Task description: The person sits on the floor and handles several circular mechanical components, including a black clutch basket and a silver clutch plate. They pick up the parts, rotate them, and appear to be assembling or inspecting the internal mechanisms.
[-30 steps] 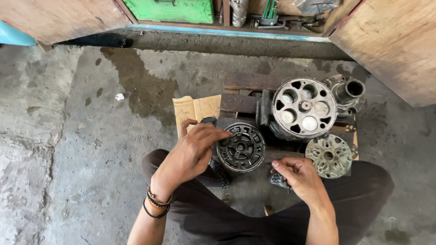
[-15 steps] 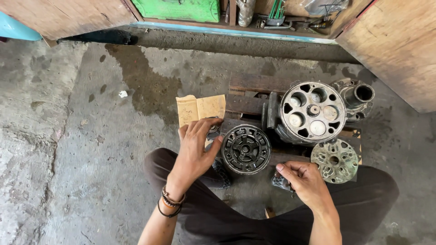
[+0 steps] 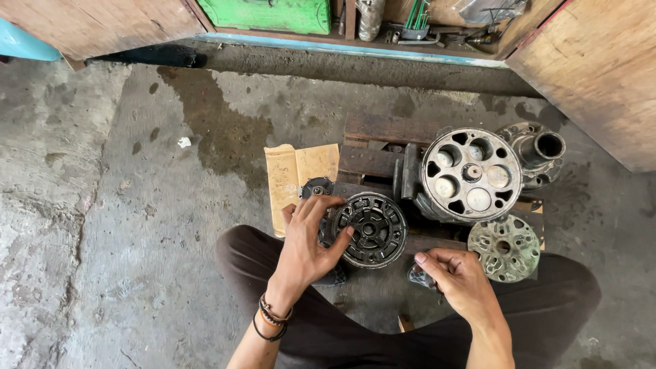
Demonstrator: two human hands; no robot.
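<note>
The left hand lies spread over the near-left edge of a dark round metal disc, fingers fanned across its rim and the thumb pressed against its face, so the disc is gripped from the side rather than lifted; it rests on a low wooden pallet in front of the seated person's knees. The right hand is curled close around a small dark part (too hidden by the fingers to tell what it is), thumb and fingertips pinched together on it, just to the right of the disc and apart from it. Just beyond that hand lies a greenish perforated plate, and past the disc stands a large grey cylinder block with round bores in its face, touching a grey pipe-like housing farther right. To the far left of the left hand's fingers a folded piece of brown cardboard lies on the stained concrete floor.
</note>
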